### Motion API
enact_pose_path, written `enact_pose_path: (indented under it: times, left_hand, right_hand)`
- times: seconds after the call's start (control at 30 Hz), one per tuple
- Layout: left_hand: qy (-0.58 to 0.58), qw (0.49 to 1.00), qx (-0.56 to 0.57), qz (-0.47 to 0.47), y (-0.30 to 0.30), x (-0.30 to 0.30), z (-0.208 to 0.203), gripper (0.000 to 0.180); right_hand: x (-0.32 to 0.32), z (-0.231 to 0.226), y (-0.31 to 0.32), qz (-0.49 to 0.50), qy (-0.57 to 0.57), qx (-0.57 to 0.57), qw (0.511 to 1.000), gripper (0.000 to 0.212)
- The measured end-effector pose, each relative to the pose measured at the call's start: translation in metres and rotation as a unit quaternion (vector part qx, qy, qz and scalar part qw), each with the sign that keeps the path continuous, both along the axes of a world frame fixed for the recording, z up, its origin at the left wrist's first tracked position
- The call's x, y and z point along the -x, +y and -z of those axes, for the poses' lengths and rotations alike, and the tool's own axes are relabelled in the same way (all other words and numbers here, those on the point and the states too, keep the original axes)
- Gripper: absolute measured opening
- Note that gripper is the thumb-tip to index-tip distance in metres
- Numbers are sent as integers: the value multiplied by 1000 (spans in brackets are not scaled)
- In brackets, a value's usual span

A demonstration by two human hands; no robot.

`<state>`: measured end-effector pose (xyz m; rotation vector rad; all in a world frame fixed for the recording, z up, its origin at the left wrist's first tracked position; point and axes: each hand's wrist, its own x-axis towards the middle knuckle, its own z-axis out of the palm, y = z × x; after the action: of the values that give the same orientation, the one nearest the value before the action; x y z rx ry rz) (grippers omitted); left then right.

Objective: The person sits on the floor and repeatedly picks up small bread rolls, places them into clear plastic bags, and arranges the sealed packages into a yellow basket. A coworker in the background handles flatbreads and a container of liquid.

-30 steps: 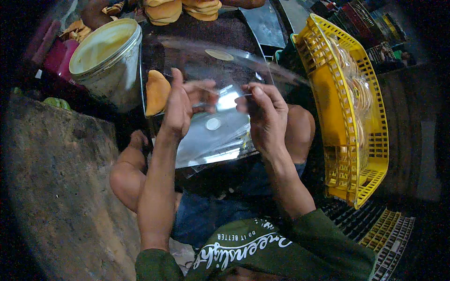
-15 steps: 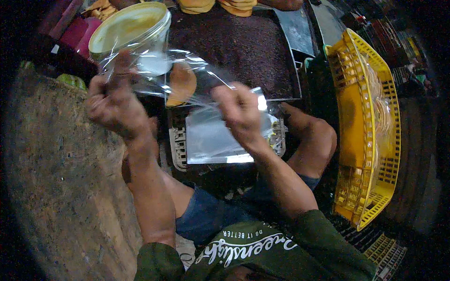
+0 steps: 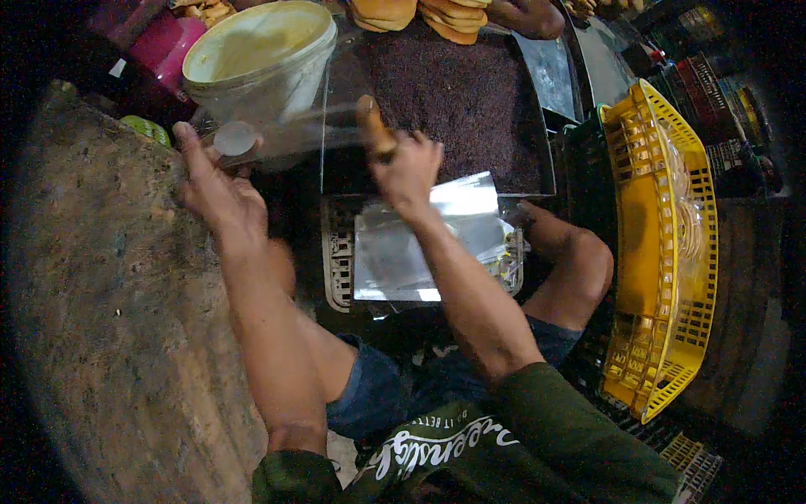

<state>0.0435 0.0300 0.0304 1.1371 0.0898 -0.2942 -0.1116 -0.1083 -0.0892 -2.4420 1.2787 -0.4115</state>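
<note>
My left hand [image 3: 222, 189] is raised over the edge of a wooden board, palm turned up, its thumb and fingers around one end of a clear plastic bag [image 3: 306, 133]. The bag is smeared by motion. A pale round disc [image 3: 238, 139] shows by those fingers; I cannot tell what it is. In front of the tray's near edge, my right hand [image 3: 407, 168] grips a golden-brown bun [image 3: 374, 126], seen nearly edge-on. Below that hand lies a stack of clear plastic bags [image 3: 395, 252], on a pale plastic crate [image 3: 339, 273] between my knees.
A tray of dark granules [image 3: 462, 101] lies ahead, with stacked buns [image 3: 382, 13] at its far side and another person's arm [image 3: 533, 17] behind. A whitish bucket [image 3: 260, 84] stands at left, above the wooden board [image 3: 126, 294]. A yellow crate [image 3: 634, 185] holds plastic-wrapped goods at right.
The bun that lay at the tray's near-left corner is now in my right hand. That hand has let go of the stretched bag; the left hand has turned palm up.
</note>
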Motion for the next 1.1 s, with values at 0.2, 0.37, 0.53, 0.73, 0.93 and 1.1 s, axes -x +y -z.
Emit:
enact_pose_path:
  times: [0.2,0.37,0.53,0.73,0.93,1.1]
  left_hand:
    - [-156,981,77,84,-26,21,24,42]
    - [-265,944,5,195,-47,35,32,51]
    - [-289,896,-10,338,-59,101,25,72]
    - [-152,881,118,432,-45,142,20,76]
    - [103,899,256,340,-46,117,29,48]
    - [75,930,109,343,-46,124,54,49]
  right_hand:
    - [135,-113,-53,0,-315,-237,919,53]
    - [245,-200,-33,-31,-491,-300,818,61]
    - [201,-193,-23,-14,-464,-285,839,63]
    - [163,-161,-15,-53,-388,-299,870,71]
    - [130,-145,25,-163,-410,60,895,44]
    - [118,-158,25,-98,-373,236,892,31]
